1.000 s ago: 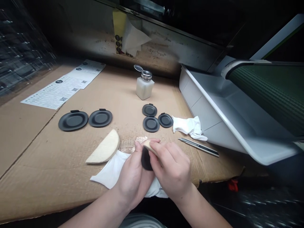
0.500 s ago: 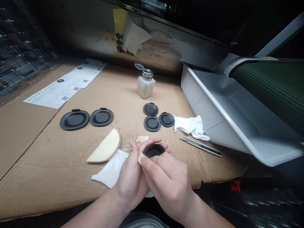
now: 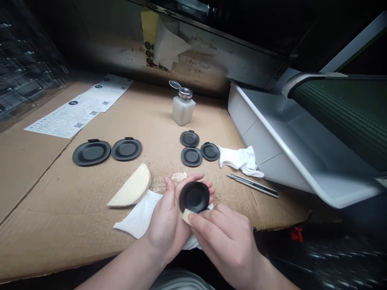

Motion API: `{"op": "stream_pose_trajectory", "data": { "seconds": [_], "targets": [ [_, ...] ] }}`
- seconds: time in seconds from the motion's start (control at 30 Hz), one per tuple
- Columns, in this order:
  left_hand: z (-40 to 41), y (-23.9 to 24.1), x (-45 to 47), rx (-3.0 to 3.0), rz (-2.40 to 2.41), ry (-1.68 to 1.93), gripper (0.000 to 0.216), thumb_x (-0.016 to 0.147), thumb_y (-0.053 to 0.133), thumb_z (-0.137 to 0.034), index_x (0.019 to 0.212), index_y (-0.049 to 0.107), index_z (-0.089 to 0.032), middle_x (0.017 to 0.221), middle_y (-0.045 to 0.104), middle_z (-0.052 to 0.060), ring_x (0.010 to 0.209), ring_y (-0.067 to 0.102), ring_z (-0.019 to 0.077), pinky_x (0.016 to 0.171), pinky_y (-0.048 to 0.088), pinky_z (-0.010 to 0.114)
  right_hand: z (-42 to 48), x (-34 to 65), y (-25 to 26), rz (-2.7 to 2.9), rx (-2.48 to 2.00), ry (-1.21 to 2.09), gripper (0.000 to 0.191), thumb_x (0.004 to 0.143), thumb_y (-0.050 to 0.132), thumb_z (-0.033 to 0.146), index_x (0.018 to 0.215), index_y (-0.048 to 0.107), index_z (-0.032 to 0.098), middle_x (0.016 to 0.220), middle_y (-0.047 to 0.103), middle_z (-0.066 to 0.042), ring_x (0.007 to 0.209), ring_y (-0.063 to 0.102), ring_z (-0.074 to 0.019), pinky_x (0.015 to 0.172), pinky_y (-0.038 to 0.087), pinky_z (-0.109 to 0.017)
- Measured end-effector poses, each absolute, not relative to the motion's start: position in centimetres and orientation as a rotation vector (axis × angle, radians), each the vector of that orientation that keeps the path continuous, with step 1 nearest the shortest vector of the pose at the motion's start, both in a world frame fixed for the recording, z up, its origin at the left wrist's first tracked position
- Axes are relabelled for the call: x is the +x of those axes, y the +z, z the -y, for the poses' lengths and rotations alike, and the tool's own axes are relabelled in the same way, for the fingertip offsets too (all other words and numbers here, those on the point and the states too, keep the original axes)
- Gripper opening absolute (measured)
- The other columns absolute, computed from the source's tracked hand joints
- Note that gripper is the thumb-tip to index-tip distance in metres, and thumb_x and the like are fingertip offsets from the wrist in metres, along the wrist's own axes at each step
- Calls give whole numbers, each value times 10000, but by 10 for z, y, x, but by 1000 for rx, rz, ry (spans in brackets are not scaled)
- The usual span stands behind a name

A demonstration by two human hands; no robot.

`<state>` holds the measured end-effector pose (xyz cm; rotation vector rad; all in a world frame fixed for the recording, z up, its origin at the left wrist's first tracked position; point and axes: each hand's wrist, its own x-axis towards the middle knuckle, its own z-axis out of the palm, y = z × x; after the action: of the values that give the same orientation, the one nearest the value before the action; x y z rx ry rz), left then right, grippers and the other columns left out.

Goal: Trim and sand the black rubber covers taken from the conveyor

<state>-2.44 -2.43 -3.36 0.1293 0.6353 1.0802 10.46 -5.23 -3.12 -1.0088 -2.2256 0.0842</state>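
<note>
My left hand (image 3: pixel 166 219) lies palm up and cradles a small round black dish-shaped disc (image 3: pixel 194 196), its hollow side facing me. In my right hand (image 3: pixel 228 237), thumb and fingers pinch a small cream felt-like block (image 3: pixel 187 216), which touches the disc's near rim. A cream half-round pad (image 3: pixel 131 187) of similar look rests left of my hands, partly over a white cloth (image 3: pixel 139 217). The cloth runs under my left hand, which hides part of it. Ahead are three similar black discs (image 3: pixel 191 156) with small tabs, and further left two larger ones (image 3: pixel 126 149).
A pump dispenser bottle (image 3: pixel 183 110) stands with its cap flipped up. To the right lie a white crumpled cloth (image 3: pixel 238 159) and a utility knife (image 3: pixel 252 185), blade out. A grey bin (image 3: pixel 266 149) borders the cardboard-covered table (image 3: pixel 75 225). Printed sheets (image 3: pixel 65 117) lie at left.
My right hand has drawn back toward me and to the right with the block, from the disc's left side to its near rim. More of the disc now shows, tilted toward me.
</note>
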Motion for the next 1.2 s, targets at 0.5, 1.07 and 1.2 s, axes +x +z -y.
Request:
{"op": "stream_pose_trajectory", "data": {
  "seconds": [0.5,1.07,1.2],
  "targets": [
    [25,-33,-23,181,-627,1126,461,880,334,-471,982,621,-125,986,645,118,1028,562,245,947,398,355,44,77,-33,1926,-1255,206,172,813,537,150,962,620,165,787,638,-48,739,596,-157,689,505,-293],
    [22,-37,-22,148,-586,1124,536,877,299,-500,1011,630,-101,1003,649,168,992,574,265,881,428,390,41,132,-16,1850,-1354,-5,209,770,616,151,968,593,213,878,664,-14,782,612,-139,712,502,-251],
    [23,-36,-24,146,-565,1091,564,862,311,-535,1057,621,-107,997,660,151,1028,567,267,941,390,387,44,103,-24,2064,-1109,39,257,779,586,101,1025,584,176,821,664,-29,699,567,-139,638,476,-277]
  ]
}}
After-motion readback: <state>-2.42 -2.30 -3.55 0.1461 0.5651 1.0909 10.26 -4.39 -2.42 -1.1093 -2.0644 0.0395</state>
